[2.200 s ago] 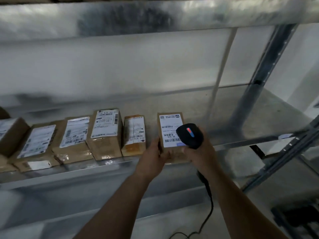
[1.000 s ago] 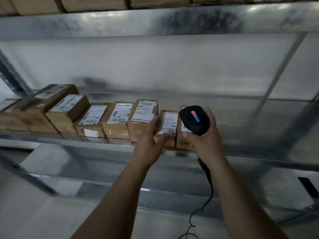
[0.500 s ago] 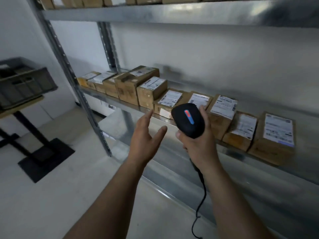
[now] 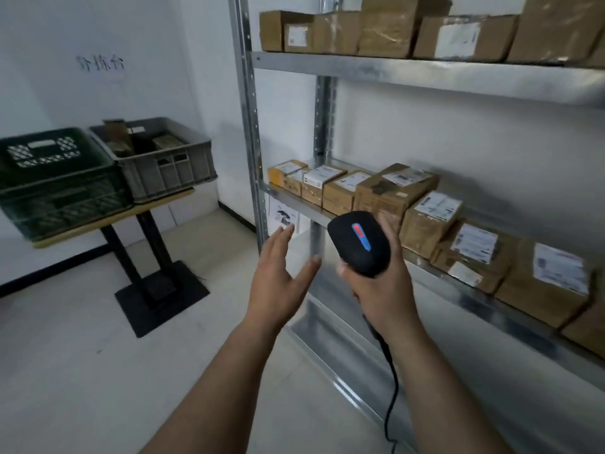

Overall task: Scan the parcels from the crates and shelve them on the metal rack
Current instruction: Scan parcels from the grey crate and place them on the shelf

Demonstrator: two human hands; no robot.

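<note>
My right hand (image 4: 381, 290) grips a black corded barcode scanner (image 4: 359, 243) with a red and blue stripe on top, held in front of the metal rack (image 4: 422, 72). My left hand (image 4: 278, 280) hovers empty with fingers spread, left of the scanner and apart from the shelf. A row of several brown labelled parcels (image 4: 425, 217) lies on the middle shelf to the right. More parcels (image 4: 386, 27) stand on the upper shelf. At the far left a grey crate (image 4: 163, 168) holds a few parcels, beside a dark green crate (image 4: 55, 181).
Both crates sit on a yellow-topped stand (image 4: 108, 221) with black legs and a flat black base (image 4: 160, 296). The rack's perforated upright post (image 4: 248, 119) stands between the stand and the shelves. The scanner's cable (image 4: 391, 388) hangs below my right wrist. Pale floor lies between.
My left hand let go of the parcel placed on the middle shelf and drew back empty. My view swung left from the shelf, bringing the crates into sight. The scanner stays in my right hand.
</note>
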